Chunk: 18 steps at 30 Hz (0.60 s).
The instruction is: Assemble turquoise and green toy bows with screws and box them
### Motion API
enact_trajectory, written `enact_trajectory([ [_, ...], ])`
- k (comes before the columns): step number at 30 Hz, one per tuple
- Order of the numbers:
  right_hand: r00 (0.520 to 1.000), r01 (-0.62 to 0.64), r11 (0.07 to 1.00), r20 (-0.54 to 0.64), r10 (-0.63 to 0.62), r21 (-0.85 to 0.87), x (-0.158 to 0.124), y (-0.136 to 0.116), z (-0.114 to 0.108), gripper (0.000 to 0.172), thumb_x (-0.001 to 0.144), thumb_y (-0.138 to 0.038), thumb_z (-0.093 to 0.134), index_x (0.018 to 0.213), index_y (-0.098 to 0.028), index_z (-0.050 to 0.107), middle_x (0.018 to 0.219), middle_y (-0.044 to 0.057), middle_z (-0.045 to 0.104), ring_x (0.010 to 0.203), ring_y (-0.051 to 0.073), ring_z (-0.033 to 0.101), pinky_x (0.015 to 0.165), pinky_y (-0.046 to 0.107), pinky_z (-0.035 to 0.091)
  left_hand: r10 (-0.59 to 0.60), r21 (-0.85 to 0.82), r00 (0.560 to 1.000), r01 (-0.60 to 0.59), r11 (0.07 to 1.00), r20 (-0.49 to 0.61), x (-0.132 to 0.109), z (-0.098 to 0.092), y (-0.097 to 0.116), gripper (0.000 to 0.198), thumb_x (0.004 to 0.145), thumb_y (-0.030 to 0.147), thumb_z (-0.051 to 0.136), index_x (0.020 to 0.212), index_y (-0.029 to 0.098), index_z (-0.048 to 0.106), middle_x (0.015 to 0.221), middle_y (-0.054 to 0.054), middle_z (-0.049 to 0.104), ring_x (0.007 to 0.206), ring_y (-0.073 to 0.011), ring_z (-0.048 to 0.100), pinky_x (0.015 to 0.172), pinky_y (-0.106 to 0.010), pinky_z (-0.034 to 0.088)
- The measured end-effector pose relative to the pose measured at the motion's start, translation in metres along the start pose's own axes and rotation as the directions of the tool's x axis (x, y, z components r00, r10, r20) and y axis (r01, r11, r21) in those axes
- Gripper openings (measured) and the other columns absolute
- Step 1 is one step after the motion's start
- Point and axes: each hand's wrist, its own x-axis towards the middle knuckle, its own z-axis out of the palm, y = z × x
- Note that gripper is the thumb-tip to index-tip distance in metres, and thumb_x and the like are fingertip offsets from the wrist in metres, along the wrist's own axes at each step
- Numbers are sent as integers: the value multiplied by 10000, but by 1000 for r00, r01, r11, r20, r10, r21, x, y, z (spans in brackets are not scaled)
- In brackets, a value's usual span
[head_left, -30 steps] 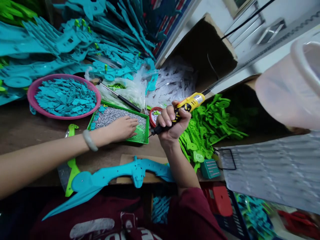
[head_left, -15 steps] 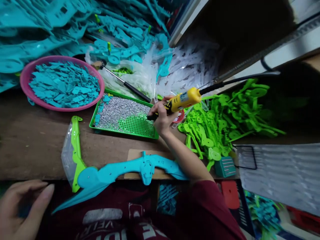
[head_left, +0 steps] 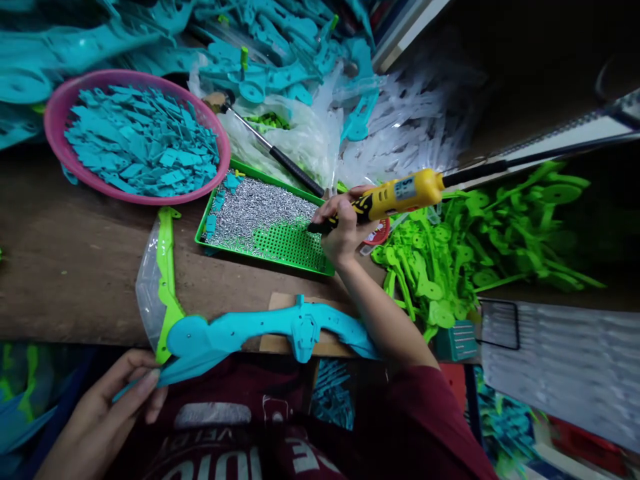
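Observation:
My right hand (head_left: 341,228) grips a yellow electric screwdriver (head_left: 400,193), its tip down on the green tray (head_left: 273,267) that holds a heap of small silver screws (head_left: 250,210). A long turquoise plastic part (head_left: 260,333) lies across the table's near edge. At lower left, my left hand (head_left: 107,407) pinches the pointed end of that turquoise part. A green plastic piece in a clear bag (head_left: 160,280) lies just left of it.
A pink bowl (head_left: 57,110) of small turquoise chips stands at the back left. Piles of turquoise parts (head_left: 280,67) fill the back. Bright green parts (head_left: 460,247) lie heaped at the right. A screwdriver with a black handle (head_left: 280,160) rests on plastic bags.
My left hand left the screw tray, dropped to my lap and took the turquoise part's tip. My right hand brought the screwdriver's tip down onto the tray.

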Motion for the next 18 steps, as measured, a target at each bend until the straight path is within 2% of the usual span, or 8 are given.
enact_trajectory([
  [3,1000,7,1000,6,-7,-4,-1,-1,1,318,773,-460,635,942,-302,416,537,-133,458,393,104,482,445,270,427,-57,-117,997,64,991,59,-2,4,4,430,667,761,722,702,346,615,536,44,537,546,-171,460,557,-328,418],
  [8,999,40,999,30,-41,18,0,3,2,298,773,-424,647,931,-294,431,526,-134,476,391,100,478,430,257,417,28,-149,995,-13,989,99,-3,7,-2,480,704,725,726,676,276,559,555,36,561,535,-171,472,537,-311,414],
  [11,999,50,999,12,-51,13,2,-6,6,278,761,-393,644,931,-297,447,521,-135,465,384,105,481,422,255,424,59,-190,994,-41,981,92,-2,10,-8,473,764,692,705,723,249,547,589,36,567,558,-152,472,543,-275,402],
  [13,994,107,993,-27,-106,52,-6,-27,11,203,773,-332,620,920,-305,482,520,-129,460,380,99,474,413,245,420,124,-198,987,-102,975,104,0,12,-13,465,813,683,668,747,240,543,593,32,565,549,-146,467,538,-268,399],
  [15,986,169,978,-25,-167,118,-29,-60,18,99,801,-306,594,880,-314,533,524,-113,459,379,91,461,402,235,419,198,-209,973,-170,963,122,2,13,-19,445,864,659,628,769,236,530,592,30,555,542,-141,466,532,-264,392],
  [16,986,162,976,18,-167,146,-45,-79,22,45,819,-312,590,852,-315,560,530,-103,465,383,90,465,401,239,430,226,-223,965,-193,956,133,3,14,-22,432,887,644,610,782,235,521,594,32,549,545,-138,466,536,-261,393],
  [17,980,136,976,118,-157,171,-63,-97,24,24,838,-340,598,846,-319,589,541,-92,487,385,93,473,400,251,447,245,-243,959,-206,948,141,4,15,-24,418,907,628,591,795,234,511,602,34,544,555,-136,470,546,-258,396],
  [18,967,40,986,244,-80,164,-82,-115,26,76,844,-315,626,917,-334,625,567,-84,533,406,105,509,425,277,491,258,-265,955,-213,940,148,5,15,-26,403,922,612,579,808,233,503,616,37,541,568,-134,475,558,-255,400],
])
